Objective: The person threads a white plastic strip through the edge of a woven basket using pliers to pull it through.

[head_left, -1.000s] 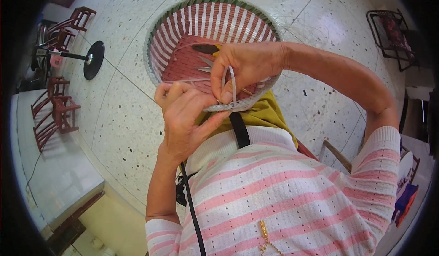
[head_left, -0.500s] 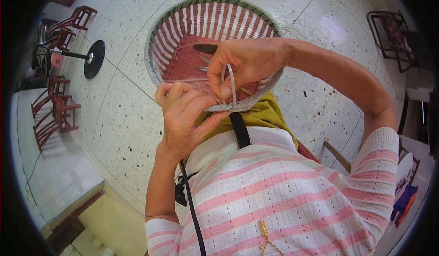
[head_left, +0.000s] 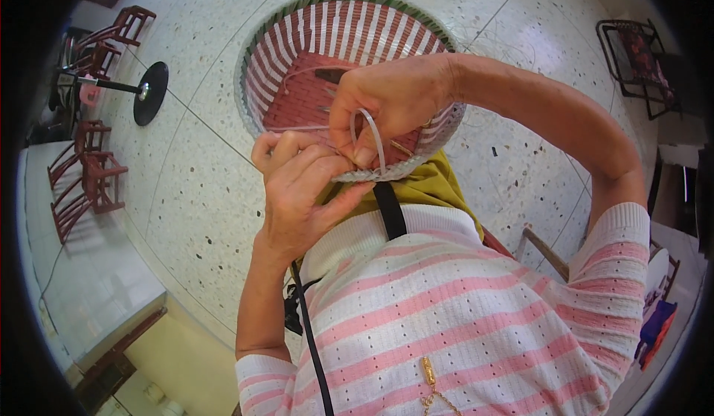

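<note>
A round woven basket (head_left: 349, 33), striped red and white inside with a green and grey rim, leans against my lap. My left hand (head_left: 301, 178) is closed on its near rim, thumb outside and fingers inside. Just right of it, my right hand (head_left: 387, 104) pinches a pale plastic strip (head_left: 380, 139) at the rim, and the strip stands up in a loop. Inside the basket lie a dark-handled tool (head_left: 329, 75) and what look like scissor blades, partly hidden by my right hand.
Small red-brown wooden chairs (head_left: 100, 182) stand on the left, near a round black stand base (head_left: 152, 93). A folding chair (head_left: 636, 66) is at the far right. Thin loose strands (head_left: 487, 44) lie on the speckled tile floor beyond the basket.
My right hand has shifted slightly left and down toward the rim. The strip's loop has become rounder and leans over more. My left hand keeps its place.
</note>
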The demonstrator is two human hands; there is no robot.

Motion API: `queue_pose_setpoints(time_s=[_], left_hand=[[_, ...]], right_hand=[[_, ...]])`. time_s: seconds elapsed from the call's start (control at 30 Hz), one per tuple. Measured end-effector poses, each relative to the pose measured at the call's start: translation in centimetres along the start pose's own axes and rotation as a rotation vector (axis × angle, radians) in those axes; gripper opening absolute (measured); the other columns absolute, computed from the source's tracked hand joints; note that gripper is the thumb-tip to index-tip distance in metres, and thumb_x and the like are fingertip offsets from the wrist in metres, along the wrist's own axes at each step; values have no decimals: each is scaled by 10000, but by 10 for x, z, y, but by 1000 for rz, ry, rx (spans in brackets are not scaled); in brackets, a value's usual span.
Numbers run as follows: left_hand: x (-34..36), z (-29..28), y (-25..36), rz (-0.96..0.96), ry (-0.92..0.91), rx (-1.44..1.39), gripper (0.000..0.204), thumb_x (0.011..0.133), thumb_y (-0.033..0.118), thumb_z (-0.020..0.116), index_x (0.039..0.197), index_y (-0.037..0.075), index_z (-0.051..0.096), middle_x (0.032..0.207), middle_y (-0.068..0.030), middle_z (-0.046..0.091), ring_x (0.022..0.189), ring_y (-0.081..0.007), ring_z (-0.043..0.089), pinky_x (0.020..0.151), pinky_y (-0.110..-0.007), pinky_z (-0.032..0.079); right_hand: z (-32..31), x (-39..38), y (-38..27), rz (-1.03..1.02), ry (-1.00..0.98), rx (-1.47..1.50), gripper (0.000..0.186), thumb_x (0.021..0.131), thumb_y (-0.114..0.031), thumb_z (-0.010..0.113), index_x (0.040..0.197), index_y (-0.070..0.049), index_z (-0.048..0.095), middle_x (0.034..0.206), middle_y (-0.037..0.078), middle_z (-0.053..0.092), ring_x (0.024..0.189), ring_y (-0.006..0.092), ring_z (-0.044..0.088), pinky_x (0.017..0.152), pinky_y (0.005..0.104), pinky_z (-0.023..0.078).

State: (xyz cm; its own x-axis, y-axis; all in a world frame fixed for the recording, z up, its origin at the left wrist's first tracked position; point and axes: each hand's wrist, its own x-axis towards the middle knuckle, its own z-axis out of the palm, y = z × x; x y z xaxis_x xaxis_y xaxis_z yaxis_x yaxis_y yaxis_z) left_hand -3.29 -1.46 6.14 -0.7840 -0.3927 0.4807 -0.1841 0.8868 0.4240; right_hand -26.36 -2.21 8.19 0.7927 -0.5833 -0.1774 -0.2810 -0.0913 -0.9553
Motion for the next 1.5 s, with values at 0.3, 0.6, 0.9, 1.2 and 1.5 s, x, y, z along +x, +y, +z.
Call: queue_pose_setpoints(time_s=[0.3,0.6,0.9,1.2,1.5], left_hand=[[0,-2,0,9,-5,-46,274,628,127,850,828,84,668,832,-33,668,857,-234,569,892,-387,335],[1,4,1,-13,59,-5,256,600,123,826,782,101,648,784,-22,635,800,-218,553,855,-376,343],[6,12,4,3,178,65,292,523,188,783,706,112,568,686,-36,519,705,-229,501,797,-363,340],[6,13,4,-8,154,83,300,527,200,792,706,124,565,689,-27,510,700,-228,507,791,-378,338],[4,12,3,3,151,90,305,539,225,803,713,125,573,697,-26,513,711,-227,515,802,-381,338]], right_hand=[[6,-4,8,-5,57,131,143,817,-19,744,952,26,726,888,40,731,826,85,656,776,236,536],[9,-8,12,-5,85,181,180,851,-96,754,989,15,719,883,23,724,808,75,647,737,239,530],[10,-11,16,-71,141,72,174,836,-112,758,960,4,720,860,11,715,777,71,644,696,232,524],[9,-8,7,31,76,203,147,810,-53,765,940,7,730,864,22,721,807,75,649,735,237,533],[10,-10,13,1,86,212,143,814,-45,761,942,10,733,889,27,725,835,80,651,773,237,533]])
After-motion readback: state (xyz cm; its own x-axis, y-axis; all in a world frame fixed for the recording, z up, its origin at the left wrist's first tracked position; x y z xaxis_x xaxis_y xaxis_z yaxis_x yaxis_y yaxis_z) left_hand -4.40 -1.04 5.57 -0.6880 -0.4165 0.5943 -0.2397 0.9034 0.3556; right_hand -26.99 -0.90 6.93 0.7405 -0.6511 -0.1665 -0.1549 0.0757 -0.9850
